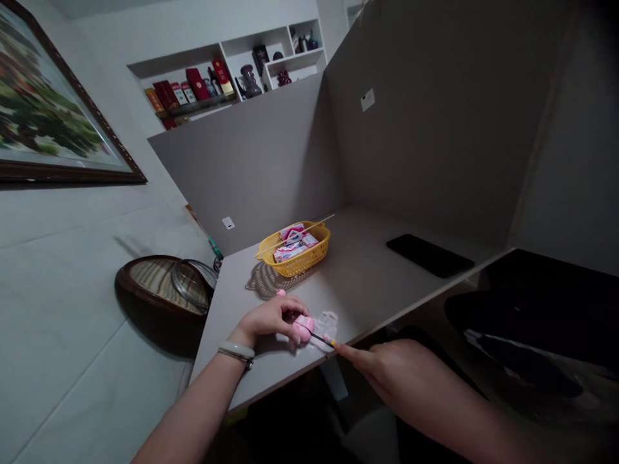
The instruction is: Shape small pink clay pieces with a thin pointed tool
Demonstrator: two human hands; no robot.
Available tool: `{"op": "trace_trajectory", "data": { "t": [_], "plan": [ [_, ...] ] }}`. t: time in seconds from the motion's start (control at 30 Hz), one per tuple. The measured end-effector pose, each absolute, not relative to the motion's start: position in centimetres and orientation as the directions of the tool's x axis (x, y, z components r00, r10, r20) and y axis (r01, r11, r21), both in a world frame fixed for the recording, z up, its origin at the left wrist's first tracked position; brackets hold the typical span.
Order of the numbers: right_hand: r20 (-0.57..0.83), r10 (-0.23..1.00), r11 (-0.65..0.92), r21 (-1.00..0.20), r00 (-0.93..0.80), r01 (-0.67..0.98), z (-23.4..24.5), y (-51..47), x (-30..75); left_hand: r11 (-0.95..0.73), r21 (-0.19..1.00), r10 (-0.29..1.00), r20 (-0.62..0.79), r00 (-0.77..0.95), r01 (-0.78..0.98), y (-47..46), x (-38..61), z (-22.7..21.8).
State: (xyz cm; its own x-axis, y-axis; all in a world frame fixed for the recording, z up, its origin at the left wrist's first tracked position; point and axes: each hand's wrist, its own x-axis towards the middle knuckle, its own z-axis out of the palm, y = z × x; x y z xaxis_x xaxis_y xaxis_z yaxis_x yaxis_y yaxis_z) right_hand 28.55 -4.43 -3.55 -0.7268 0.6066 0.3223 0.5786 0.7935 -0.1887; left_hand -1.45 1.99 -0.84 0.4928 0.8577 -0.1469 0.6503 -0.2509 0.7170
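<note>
My left hand (pixel 271 317) rests at the near part of the table, its fingers and thumb closed around a soft-looking pink lump (pixel 304 330). A groove or dark line runs across that lump. From the right, my right hand (pixel 394 368) grips a thin black tool (pixel 320 339) with a yellow part by the fingertips, index finger stretched along it. The tool's far end touches the pink lump. Under and beside the lump lies a crumpled clear plastic sheet (pixel 329 320). A small pink ball (pixel 281 293) shows just behind my left hand.
Farther back stands a yellow basket (pixel 302 263) of pink-and-white packets, a thin stick (pixel 316 223) across its rim. A black flat slab (pixel 429 255) lies at the right. Grey panels (pixel 251 174) enclose the table's back and right. A dark wooden chair (pixel 159 322) is at the left.
</note>
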Motion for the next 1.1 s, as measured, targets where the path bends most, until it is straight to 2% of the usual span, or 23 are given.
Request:
{"op": "trace_trajectory", "data": {
  "t": [0.13,0.27,0.47,0.83,1.1],
  "plan": [
    [0.38,0.607,0.787,-0.164,-0.698,0.595,-3.8,-4.2,25.9,-0.242,0.72,0.862,-0.148,0.485,0.65,2.0,-1.4,-0.8],
    [0.38,0.618,0.779,-0.179,-0.688,0.601,-4.3,-3.5,24.1,-0.236,0.737,0.866,-0.137,0.482,0.634,2.1,-1.8,-1.0],
    [0.423,0.563,0.823,-0.213,-0.71,0.526,-3.0,-4.2,28.6,-0.269,0.699,0.854,-0.145,0.499,0.662,2.2,-1.8,-1.1],
    [0.356,0.624,0.778,-0.198,-0.695,0.597,-3.8,-3.3,24.2,-0.245,0.732,0.86,-0.14,0.491,0.636,2.2,-1.8,-1.0],
    [0.301,0.609,0.793,-0.219,-0.734,0.568,-2.9,-4.5,29.3,-0.25,0.718,0.851,-0.157,0.5,0.65,1.9,-1.2,-0.7]
  ]
}}
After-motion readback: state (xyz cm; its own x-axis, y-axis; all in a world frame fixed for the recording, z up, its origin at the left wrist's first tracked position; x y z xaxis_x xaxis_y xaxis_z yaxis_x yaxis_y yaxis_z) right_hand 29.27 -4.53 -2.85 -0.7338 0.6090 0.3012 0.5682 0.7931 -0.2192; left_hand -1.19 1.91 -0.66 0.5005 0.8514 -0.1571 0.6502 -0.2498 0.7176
